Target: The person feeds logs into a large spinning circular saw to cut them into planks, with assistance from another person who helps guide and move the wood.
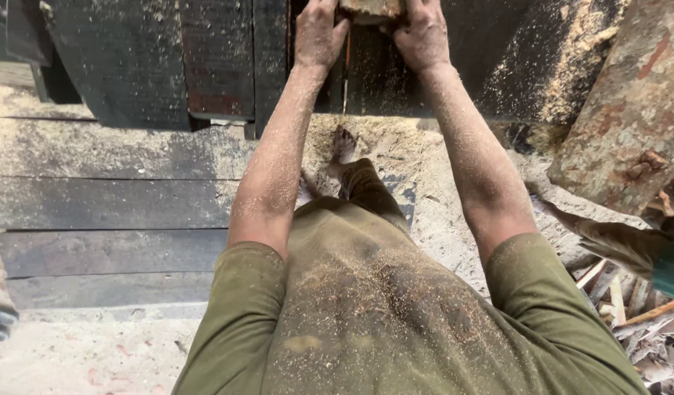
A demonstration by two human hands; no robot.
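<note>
Wood block (371, 9), a pale brown piece cut off by the top edge of the frame at upper centre, is held between both hands over a dark sawdust-strewn bench. At far left, dark weathered planks (110, 197) are laid in rows, with pale sawdust (73, 358) spread below them. Moving right, the left hand (318, 33) is closed on the block's left side, fingers wrapped over it. A thin upright blade (345, 73) is seen between the wrists, just under the block. The right hand (423, 35) is clamped on the block's right side in the same way. A bare foot (343, 144) is planted in sawdust beneath. At right, a rough log (629, 110) leans, and split wood scraps (629, 307) are piled at lower right.

The step in hand is judged to be the feeding of the block along the blade; even pressure from both hands, with fingers kept off the cutting line, seems called for. No containers are visible.
</note>
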